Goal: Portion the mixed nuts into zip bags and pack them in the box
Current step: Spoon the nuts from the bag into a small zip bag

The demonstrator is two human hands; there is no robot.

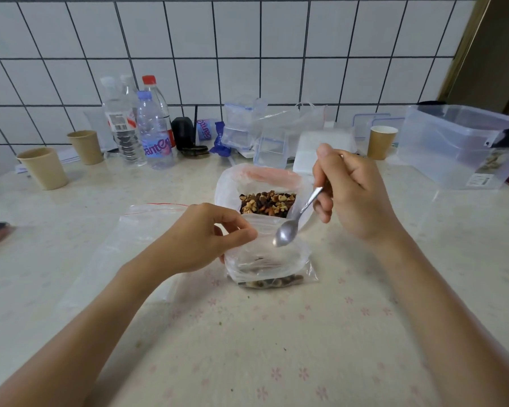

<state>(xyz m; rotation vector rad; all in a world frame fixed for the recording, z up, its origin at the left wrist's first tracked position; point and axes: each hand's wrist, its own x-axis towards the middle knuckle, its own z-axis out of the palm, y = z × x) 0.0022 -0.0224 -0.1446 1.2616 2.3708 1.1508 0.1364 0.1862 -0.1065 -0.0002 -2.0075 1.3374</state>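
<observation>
In the head view, the rim of a small zip bag point(269, 259) at frame centre is pinched by the left hand point(200, 239), thumb and fingers clamped on the plastic. A few nuts are seen at its bottom. A spoon point(294, 223) is gripped by the curled fingers of the right hand point(350, 195), its bowl held over the bag's mouth. The mixed nuts point(266, 203) are seen just above, in a larger bag. The clear box point(459, 145) is placed at the upper right.

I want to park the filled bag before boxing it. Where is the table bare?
Bare: the flowered tabletop between the forearms, and the stretch between the right hand and the clear plastic storage box. Crowded: the back edge, with water bottles, paper cups and small clear containers.
</observation>
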